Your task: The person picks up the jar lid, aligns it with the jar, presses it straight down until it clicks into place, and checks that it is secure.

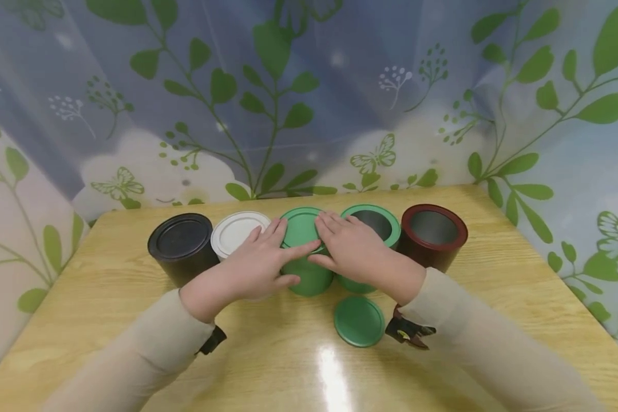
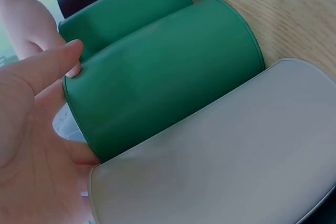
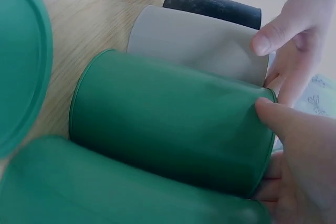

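Note:
Both hands lie on the middle green can [image 1: 309, 277], which stands upright with its green lid [image 1: 300, 226] on. My left hand [image 1: 257, 260] reaches over the lid's left side, fingers extended, its palm beside the white lidded can [image 1: 239, 226]. From the other side, my right hand [image 1: 355, 246] touches the lid's right edge with straight fingers and partly covers a second green can [image 1: 360, 286], whose top is uncovered. In the right wrist view, the right thumb touches the rim of the green can [image 3: 173, 124]. A loose green lid [image 1: 359, 321] lies in front.
A black can [image 1: 180, 240] with its lid on ends the row at left; a dark red can [image 1: 427, 257] without a lid ends it at right. The wooden table [image 1: 108, 343] meets a leaf-patterned curtain [image 1: 309, 114] behind.

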Demonstrator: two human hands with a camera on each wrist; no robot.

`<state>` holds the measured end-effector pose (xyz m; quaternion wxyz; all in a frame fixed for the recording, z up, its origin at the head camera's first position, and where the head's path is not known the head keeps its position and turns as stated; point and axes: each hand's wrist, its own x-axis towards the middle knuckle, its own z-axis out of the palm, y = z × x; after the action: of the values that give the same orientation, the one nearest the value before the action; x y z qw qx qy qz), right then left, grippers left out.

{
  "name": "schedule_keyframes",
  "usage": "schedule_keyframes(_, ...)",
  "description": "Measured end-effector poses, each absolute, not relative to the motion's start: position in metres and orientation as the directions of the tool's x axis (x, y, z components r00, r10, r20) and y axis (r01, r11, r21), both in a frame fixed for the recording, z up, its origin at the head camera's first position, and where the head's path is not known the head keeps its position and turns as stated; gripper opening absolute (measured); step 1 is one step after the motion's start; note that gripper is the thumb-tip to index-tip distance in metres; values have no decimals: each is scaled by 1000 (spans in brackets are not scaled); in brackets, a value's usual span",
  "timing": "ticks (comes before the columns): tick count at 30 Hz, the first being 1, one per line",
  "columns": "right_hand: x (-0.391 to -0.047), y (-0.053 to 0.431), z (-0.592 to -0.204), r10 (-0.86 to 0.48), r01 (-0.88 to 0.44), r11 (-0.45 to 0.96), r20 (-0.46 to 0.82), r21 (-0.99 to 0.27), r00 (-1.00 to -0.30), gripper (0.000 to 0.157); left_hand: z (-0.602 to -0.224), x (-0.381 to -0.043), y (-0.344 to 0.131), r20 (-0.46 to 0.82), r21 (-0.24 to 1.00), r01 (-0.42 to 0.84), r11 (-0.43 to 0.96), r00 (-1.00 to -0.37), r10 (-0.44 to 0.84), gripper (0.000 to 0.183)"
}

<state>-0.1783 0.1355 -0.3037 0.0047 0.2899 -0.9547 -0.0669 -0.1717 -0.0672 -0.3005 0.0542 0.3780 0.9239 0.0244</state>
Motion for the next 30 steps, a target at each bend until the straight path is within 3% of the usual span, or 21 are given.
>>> schedule_keyframes(7,-184,134,-302,-552,-565,820,-131,94,-823,82,-301,-171,-66,-77,37,696,717,-713,697,68)
schedule_keyframes(14,-189,134,-299,-580,-593,801,-140,81,-803,79,-305,-181,-53,106,-151,636,756,-750,652,75)
schedule_keyframes(20,-189,131,-299,-594,-608,791,-154,65,-790,80,-304,-197,-45,31,-156,688,709,-714,699,94)
schedule_keyframes(30,-183,134,-308,-572,-565,805,-18,179,-820,79,-305,-203,-44,16,-143,737,661,-666,746,85)
